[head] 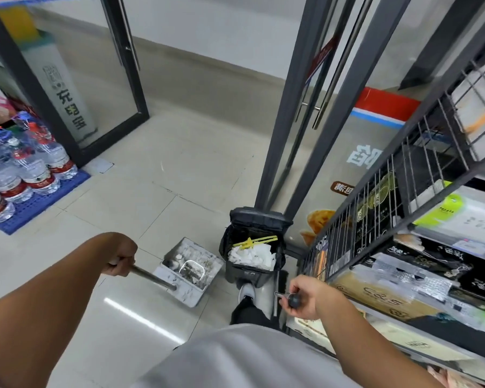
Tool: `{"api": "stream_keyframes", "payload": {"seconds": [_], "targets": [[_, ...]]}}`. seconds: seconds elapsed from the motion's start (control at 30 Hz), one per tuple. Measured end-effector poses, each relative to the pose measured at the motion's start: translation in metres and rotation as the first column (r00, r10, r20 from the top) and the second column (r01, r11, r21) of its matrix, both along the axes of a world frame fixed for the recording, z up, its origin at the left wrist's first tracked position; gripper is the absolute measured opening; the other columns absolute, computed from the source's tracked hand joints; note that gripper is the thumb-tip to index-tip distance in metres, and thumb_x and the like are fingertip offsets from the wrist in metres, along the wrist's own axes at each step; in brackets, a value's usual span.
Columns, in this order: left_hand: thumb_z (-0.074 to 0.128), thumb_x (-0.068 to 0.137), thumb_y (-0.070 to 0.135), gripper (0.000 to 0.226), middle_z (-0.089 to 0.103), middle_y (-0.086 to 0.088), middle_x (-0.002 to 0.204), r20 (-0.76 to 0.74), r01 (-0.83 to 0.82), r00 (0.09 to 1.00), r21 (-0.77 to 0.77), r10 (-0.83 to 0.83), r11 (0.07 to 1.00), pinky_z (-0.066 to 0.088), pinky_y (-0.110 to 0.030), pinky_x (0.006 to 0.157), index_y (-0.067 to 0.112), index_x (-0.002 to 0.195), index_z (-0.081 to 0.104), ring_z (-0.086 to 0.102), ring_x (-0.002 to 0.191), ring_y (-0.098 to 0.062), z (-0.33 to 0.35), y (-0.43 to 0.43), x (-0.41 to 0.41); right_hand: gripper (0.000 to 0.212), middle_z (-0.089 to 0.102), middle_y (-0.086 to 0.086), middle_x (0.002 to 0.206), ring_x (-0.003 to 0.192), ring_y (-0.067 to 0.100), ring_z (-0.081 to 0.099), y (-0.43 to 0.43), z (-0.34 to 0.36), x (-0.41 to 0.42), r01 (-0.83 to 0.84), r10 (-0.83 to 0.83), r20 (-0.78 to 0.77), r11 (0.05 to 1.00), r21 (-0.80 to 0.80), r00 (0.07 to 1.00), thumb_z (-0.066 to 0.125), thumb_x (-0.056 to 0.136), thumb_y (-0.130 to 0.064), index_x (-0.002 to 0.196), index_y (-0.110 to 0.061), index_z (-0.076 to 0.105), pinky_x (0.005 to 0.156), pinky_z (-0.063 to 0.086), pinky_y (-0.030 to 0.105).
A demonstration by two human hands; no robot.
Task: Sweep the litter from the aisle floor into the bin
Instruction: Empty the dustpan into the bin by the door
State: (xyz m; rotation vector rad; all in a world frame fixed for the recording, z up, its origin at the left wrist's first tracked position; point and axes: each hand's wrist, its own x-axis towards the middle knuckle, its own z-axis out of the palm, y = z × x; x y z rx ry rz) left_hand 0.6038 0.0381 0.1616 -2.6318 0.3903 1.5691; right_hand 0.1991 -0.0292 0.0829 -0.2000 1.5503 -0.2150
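Observation:
My left hand (pixel 121 259) grips the metal handle (pixel 151 277) of a steel dustpan (pixel 188 271), which rests on the tiled floor and holds white scraps and dark debris. Just right of the dustpan stands a black pedal bin (pixel 254 247) with its lid up, holding white paper and a yellow strip. My foot (pixel 247 292) is at the bin's base. My right hand (pixel 305 296) is closed around the black knob of a thin upright metal stick (pixel 275 302), probably the broom's; its lower end is hidden behind my leg.
A wire-fronted shelf (pixel 375 219) of packaged goods runs along the right. Dark door frames (pixel 277 135) rise behind the bin, with an open glass door (pixel 118 79) further left. Packs of water bottles (pixel 25 169) sit on a blue pallet at the left.

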Motion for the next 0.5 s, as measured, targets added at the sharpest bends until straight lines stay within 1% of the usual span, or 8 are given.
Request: {"api": "stream_keyframes", "payload": {"seconds": [0.07,0.1,0.17,0.2,0.23,0.3,0.4,0.5], "targets": [[0.044,0.095,0.008,0.029,0.048,0.0,0.066,0.016,-0.027,0.999,-0.04,0.028,0.999,0.039,-0.013,0.033,0.013,0.067,0.047,0.047,0.028,-0.003,0.016,0.007,-0.001,0.029,0.042,0.021,0.111,0.062,0.028,0.05,0.005,-0.006,0.001,0.003,-0.003,-0.005,1.0,0.003,1.0,0.038,0.082,0.007,0.109,-0.003,0.042,0.044,0.055,0.032],[0.043,0.096,0.008,0.031,0.05,0.001,0.065,0.021,0.042,0.999,-0.05,-0.041,0.998,0.039,-0.013,0.032,0.014,0.065,0.046,0.046,0.023,-0.001,0.025,0.012,-0.001,0.029,0.041,0.02,0.109,0.063,0.028,0.049,0.009,-0.008,0.003,-0.001,0.001,-0.009,1.0,0.0,1.0,0.038,0.081,0.008,0.108,-0.003,0.042,0.044,0.054,0.032],[0.043,0.095,0.006,0.029,0.054,-0.002,0.057,0.028,0.161,0.987,-0.067,-0.159,0.985,0.034,-0.012,0.026,0.008,0.066,0.048,0.041,0.017,-0.008,0.033,0.016,0.006,0.025,0.039,0.017,0.103,0.066,0.028,0.048,0.016,-0.01,0.009,0.002,-0.002,-0.018,1.0,-0.003,1.0,0.036,0.081,0.008,0.103,-0.003,0.041,0.043,0.053,0.031],[0.045,0.093,0.006,0.025,0.055,-0.006,0.058,0.046,0.156,0.987,-0.045,-0.154,0.987,0.032,-0.011,0.026,0.005,0.069,0.051,0.038,0.017,-0.012,0.04,0.021,0.007,0.024,0.038,0.016,0.1,0.067,0.027,0.046,0.021,-0.011,0.012,0.001,-0.001,-0.019,1.0,-0.002,1.0,0.035,0.081,0.007,0.102,-0.004,0.04,0.043,0.053,0.03],[0.044,0.092,0.007,0.021,0.053,-0.009,0.061,0.065,0.126,0.99,-0.01,-0.125,0.992,0.031,-0.009,0.028,0.004,0.072,0.052,0.035,0.018,-0.013,0.046,0.023,0.007,0.024,0.038,0.016,0.099,0.067,0.026,0.045,0.025,-0.012,0.015,-0.004,0.004,-0.022,1.0,0.001,1.0,0.034,0.081,0.006,0.101,-0.004,0.04,0.043,0.052,0.03],[0.039,0.093,0.007,0.024,0.05,-0.01,0.06,0.136,0.152,0.98,-0.024,-0.148,0.988,0.028,-0.008,0.029,0.005,0.073,0.053,0.033,0.02,-0.012,0.061,0.027,0.008,0.022,0.037,0.014,0.098,0.067,0.026,0.043,0.031,-0.013,0.019,0.004,-0.004,-0.02,1.0,0.005,1.0,0.034,0.082,0.005,0.101,-0.004,0.039,0.041,0.052,0.029],[0.038,0.092,0.005,0.023,0.05,-0.012,0.063,0.219,0.18,0.962,-0.056,-0.164,0.982,0.029,-0.01,0.031,0.005,0.076,0.055,0.038,0.033,-0.015,0.088,0.029,0.014,0.02,0.035,0.014,0.106,0.073,0.025,0.043,0.038,-0.01,0.022,0.02,-0.02,-0.028,1.0,0.011,0.999,0.035,0.082,0.004,0.099,-0.004,0.039,0.041,0.052,0.029],[0.038,0.092,0.005,0.022,0.048,-0.01,0.059,0.238,0.259,0.94,-0.027,-0.245,0.966,0.026,-0.01,0.033,0.004,0.075,0.053,0.037,0.034,-0.013,0.114,0.032,0.018,0.02,0.037,0.016,0.109,0.078,0.026,0.045,0.044,-0.007,0.022,0.019,-0.019,-0.032,1.0,0.008,0.999,0.036,0.082,0.004,0.1,-0.003,0.042,0.042,0.053,0.03]]}}
